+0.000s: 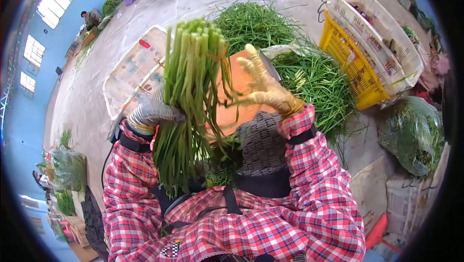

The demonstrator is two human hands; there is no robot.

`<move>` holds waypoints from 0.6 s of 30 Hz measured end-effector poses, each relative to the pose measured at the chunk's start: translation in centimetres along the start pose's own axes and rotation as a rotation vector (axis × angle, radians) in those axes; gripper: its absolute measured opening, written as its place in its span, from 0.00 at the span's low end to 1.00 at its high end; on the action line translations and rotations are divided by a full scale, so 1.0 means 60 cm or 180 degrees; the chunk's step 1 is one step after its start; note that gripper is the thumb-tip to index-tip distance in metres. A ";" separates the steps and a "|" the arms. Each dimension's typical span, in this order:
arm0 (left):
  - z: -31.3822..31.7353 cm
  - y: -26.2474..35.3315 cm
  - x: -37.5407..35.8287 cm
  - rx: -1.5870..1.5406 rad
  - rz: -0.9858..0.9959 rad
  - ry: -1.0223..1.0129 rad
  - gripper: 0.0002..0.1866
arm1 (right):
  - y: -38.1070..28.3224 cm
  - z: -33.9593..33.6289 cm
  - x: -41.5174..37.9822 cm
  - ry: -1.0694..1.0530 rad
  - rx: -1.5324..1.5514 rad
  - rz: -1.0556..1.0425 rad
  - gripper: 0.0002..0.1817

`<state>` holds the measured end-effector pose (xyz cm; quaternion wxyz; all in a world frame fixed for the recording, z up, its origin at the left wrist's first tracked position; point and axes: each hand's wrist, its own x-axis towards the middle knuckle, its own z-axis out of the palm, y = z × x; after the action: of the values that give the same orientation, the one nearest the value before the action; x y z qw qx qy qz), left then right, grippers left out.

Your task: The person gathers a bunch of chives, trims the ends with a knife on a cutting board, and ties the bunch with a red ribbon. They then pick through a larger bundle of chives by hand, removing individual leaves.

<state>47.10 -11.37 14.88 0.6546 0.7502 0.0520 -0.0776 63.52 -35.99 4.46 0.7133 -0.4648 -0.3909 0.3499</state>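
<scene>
My left hand, in a grey striped glove, grips a thick bunch of long green leafy stalks. The pale cut ends point up and away from me, while the leaves hang toward my lap. My right hand, in a yellowish glove, is to the right of the bunch with its fingers spread. Thin loose leaves trail off the bunch near its lower fingers. Beneath both hands lies an orange board, partly covered by the bunch. A dark woven piece sits between the board and my lap.
Heaps of loose greens lie ahead and to the right. A white crate stands at left. A yellow crate and white crate stand at right, near a plastic bag of greens. People sit farther off at left.
</scene>
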 end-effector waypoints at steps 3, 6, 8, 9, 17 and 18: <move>0.028 0.007 -0.056 -0.0214 -0.0158 -0.0185 0.40 | -0.025 0.104 -0.009 -0.0462 0.0870 0.0021 0.60; 0.023 -0.025 -0.101 -0.0297 0.0031 -0.0372 0.39 | -0.079 0.189 -0.055 -0.0434 0.0528 0.0580 0.53; 0.016 -0.042 -0.140 -0.0928 -0.0473 -0.0398 0.38 | -0.076 0.225 -0.070 0.0253 0.0236 0.0617 0.40; 0.017 -0.050 -0.162 -0.0969 -0.0498 -0.0298 0.39 | -0.084 0.225 -0.091 0.0298 -0.0047 0.0829 0.26; 0.008 -0.147 -0.233 -0.0969 0.0310 -0.0708 0.40 | -0.267 0.235 -0.132 0.0564 -0.1093 0.0587 0.14; 0.008 -0.150 -0.240 -0.0979 0.0339 -0.0657 0.40 | -0.288 0.232 -0.137 0.0480 -0.1243 0.0572 0.14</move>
<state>31.31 -10.27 8.72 0.7666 0.6310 -0.0439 -0.1104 49.88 -43.23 22.37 0.6029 -0.6519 -0.3539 0.2939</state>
